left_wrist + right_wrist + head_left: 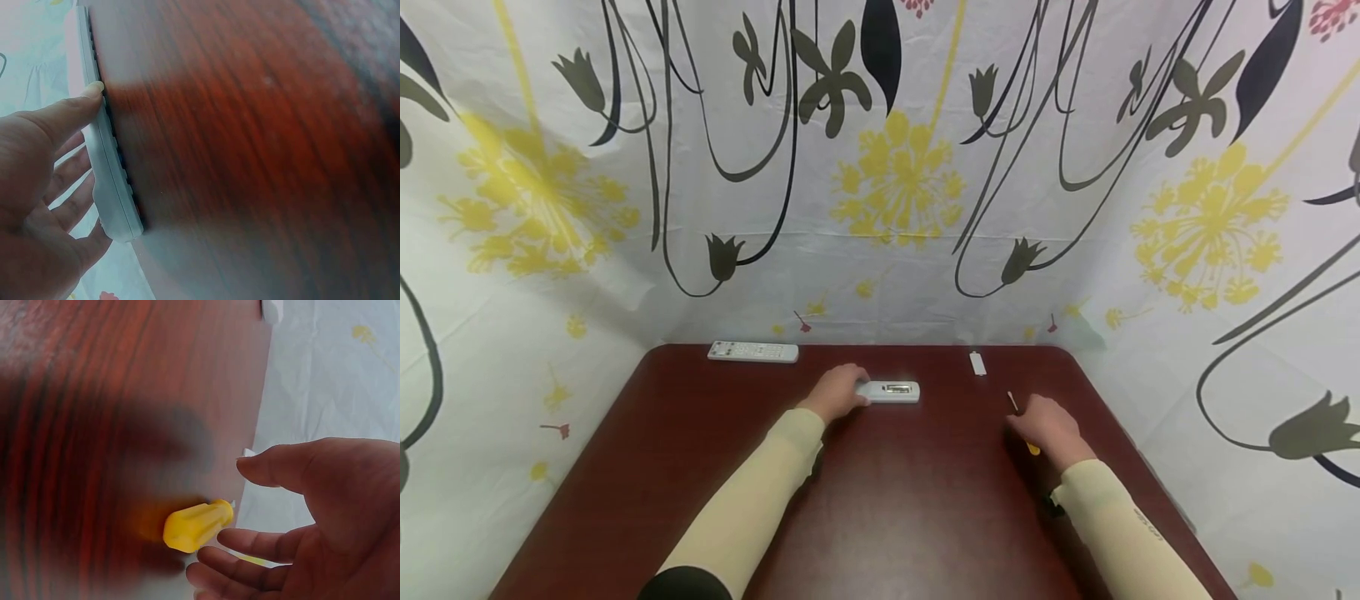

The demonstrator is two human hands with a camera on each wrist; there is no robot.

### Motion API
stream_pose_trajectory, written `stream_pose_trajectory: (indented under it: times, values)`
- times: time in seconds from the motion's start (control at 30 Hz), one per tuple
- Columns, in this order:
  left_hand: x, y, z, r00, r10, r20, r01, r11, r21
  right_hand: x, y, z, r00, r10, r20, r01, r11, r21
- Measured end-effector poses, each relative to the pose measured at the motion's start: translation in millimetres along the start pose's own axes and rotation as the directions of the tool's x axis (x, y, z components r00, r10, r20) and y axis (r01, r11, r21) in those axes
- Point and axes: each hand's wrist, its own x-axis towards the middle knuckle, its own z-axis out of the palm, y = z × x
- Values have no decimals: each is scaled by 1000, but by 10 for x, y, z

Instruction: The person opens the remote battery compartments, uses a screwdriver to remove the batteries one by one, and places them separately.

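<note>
A white remote control [889, 392] lies with its buttons against the table and its back up, the battery compartment uncovered. My left hand [838, 392] holds its left end; in the left wrist view the thumb [92, 90] is on one long edge and the fingers are on the other side. Over on the right is a screwdriver with a yellow handle [199, 526], its metal shaft [1012, 402] aimed at the back of the table. My right hand [1047, 429] is over it, thumb and fingers spread apart, fingertips right beside the handle.
A second white remote control [752, 352], buttons up, lies near the back left edge of the dark red table [880, 500]. Toward the back right lies a small white battery cover [977, 363]. Flower-printed cloth [880, 275] hangs behind and along both sides.
</note>
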Motion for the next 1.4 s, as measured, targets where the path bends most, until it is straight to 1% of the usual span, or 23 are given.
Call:
stream_pose_trajectory:
  times: [0.13, 0.37, 0.5, 0.8, 1.03, 1.17, 1.4]
  values:
    - [0, -3, -1, 1000, 0, 1, 0, 1000, -3, 40, 28, 52, 1000, 10, 5, -10, 1000, -11]
    - [-5, 11, 3, 1000, -18, 10, 18, 1000, -7, 97, 69, 120, 999, 35, -7, -36, 999, -24]
    - [-5, 9, 8, 1000, -23, 10, 23, 1000, -5, 111, 75, 135, 999, 35, -10, -36, 999, -33]
    - [-16, -6, -3, 1000, -21, -1, 21, 1000, -22, 122, 18, 149, 998, 61, -28, -61, 998, -21]
    - [-26, 0, -13, 1000, -24, 8, 24, 999, -37, 134, 23, 192, 997, 72, -36, -73, 997, -11]
    - [-44, 21, -36, 1000, -14, 4, 14, 999, -37, 149, 23, 196, 997, 71, -41, -72, 997, -22]
    - [-22, 8, -18, 1000, -9, 2, 9, 1000, -23, 186, 27, 235, 996, 75, -53, -77, 997, -24]
